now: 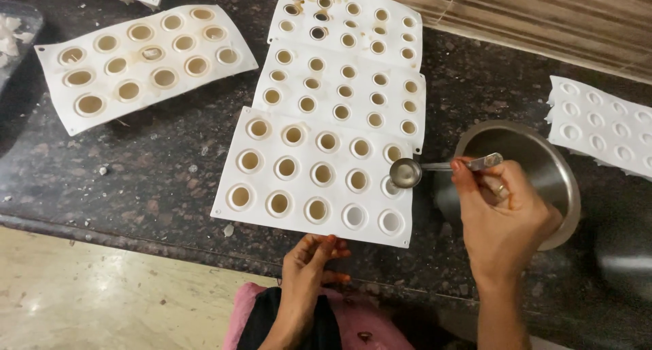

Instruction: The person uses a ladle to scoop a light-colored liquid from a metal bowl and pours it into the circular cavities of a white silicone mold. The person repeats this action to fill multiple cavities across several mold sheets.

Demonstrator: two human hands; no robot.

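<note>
Two hands: our right hand [500,217] grips a small metal ladle [435,169] over the nearest white mould [319,217]; our left hand [309,268] rests half-curled, empty, just below it.

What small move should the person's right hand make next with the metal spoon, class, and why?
Probably tip the small round metal measuring spoon over the unfilled cavity just beneath it. The right hand holds it at the edge of the nearest white silicone mould tray, where a few right-side cavities look pale and unfilled while the rest hold tan filling. The left hand rests near the tray's front edge.
</note>
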